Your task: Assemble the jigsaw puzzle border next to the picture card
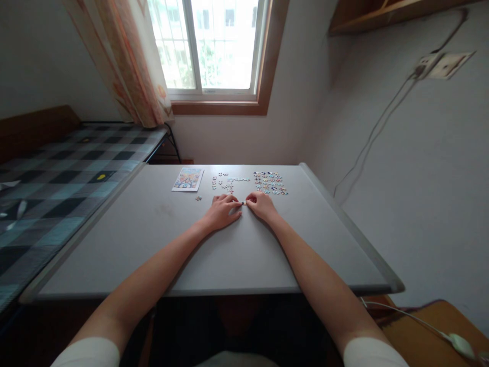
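My right hand (260,205) is closed in a pinch on a small jigsaw puzzle piece (245,203) at the middle of the grey table. My left hand (222,211) lies on the tabletop with its fingers stretched out and the thumb apart. Its index fingertip touches the left side of the small dark and light pieces between the hands. Just beyond the left hand is a partly joined strip of puzzle pieces (239,179). Loose puzzle pieces (269,182) lie in rows past the right hand. The fingertips hide part of what they touch.
A printed picture sheet (188,179) lies at the table's far left, with a few joined pieces (198,198) near it. The grey table (145,255) has raised side edges. A bed (76,168) stands left; a white cable (367,148) hangs on the right wall.
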The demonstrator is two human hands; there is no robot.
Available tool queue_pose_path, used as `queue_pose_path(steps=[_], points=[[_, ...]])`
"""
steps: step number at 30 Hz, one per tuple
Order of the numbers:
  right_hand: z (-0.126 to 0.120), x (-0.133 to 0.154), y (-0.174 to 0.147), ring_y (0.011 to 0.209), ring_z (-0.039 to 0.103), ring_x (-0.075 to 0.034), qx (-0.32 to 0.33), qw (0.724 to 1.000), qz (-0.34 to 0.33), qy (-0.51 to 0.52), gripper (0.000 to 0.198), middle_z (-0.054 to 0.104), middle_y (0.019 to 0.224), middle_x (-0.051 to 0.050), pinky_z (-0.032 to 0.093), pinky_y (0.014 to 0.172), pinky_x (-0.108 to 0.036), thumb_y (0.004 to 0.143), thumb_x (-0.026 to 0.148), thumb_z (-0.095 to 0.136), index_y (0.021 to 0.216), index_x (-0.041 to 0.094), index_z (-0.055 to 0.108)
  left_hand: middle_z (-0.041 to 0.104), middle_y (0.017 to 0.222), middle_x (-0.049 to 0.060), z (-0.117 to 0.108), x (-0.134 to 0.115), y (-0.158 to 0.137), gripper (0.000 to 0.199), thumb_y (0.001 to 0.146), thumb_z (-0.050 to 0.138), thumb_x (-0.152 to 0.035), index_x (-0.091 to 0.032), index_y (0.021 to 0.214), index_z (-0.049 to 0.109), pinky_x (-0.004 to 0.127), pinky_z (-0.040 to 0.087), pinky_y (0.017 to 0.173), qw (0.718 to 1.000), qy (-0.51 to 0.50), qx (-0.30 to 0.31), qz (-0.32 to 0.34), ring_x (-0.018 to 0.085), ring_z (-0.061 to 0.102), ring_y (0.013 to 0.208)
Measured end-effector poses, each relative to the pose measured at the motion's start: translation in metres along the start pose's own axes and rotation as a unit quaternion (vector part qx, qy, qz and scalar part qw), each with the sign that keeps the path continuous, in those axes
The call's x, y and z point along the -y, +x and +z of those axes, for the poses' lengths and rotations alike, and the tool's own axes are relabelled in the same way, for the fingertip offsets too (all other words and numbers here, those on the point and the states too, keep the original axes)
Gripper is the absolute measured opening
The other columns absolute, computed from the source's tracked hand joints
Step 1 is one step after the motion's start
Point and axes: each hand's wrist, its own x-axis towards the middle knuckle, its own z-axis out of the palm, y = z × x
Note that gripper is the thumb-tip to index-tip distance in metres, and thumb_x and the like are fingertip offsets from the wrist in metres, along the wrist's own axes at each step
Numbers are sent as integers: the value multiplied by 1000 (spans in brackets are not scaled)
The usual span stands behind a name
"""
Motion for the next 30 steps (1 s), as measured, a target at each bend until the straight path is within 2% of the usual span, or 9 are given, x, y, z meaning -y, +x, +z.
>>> queue_pose_path(steps=[6, 11, 16, 19, 22, 30], points=[[-3, -6, 4, 70, 60, -14, -26, 998, 14, 58, 17, 68, 74, -3, 43, 69, -24, 78, 25, 55, 81, 18, 70, 61, 113, 4, -1, 1, 0, 29, 86, 53, -35, -28, 112, 65, 39, 34, 95, 999, -15, -33, -13, 22, 49, 109], [-2, -14, 7, 70, 61, -14, -43, 997, 24, 62, 16, 68, 74, -3, 44, 68, -24, 78, 25, 54, 80, 18, 69, 63, 103, 5, -1, 4, 3, 26, 85, 53, -32, -25, 106, 67, 36, 39, 90, 993, -18, -92, -78, 21, 53, 102], [0, -16, 7, 72, 61, -15, -37, 998, 23, 53, 17, 69, 76, -3, 44, 71, -24, 78, 26, 54, 81, 19, 69, 64, 71, 0, -6, 3, 4, 25, 85, 52, -32, -24, 102, 69, 30, 41, 75, 985, -17, -57, -165, 17, 59, 72], [-1, -13, 6, 73, 61, -15, -31, 998, 25, 44, 17, 69, 76, -3, 44, 71, -25, 78, 27, 54, 81, 19, 70, 62, 62, -2, -7, 2, 3, 29, 86, 50, -35, -26, 106, 68, 26, 39, 64, 980, -21, -32, -196, 15, 57, 60], [-3, -10, 5, 73, 61, -15, -22, 999, 27, 34, 17, 69, 77, -3, 44, 71, -24, 79, 26, 54, 82, 20, 70, 63, 63, -1, -6, 1, 2, 30, 85, 50, -36, -28, 107, 69, 25, 39, 60, 983, -16, -13, -181, 15, 57, 59], [-4, -9, 4, 76, 62, -16, -8, 1000, 23, 13, 18, 70, 80, -3, 44, 73, -25, 79, 26, 54, 84, 20, 70, 66, 66, 1, -10, -4, 1, 31, 85, 49, -35, -33, 109, 70, 25, 43, 68, 992, -1, 28, -120, 16, 60, 67]])
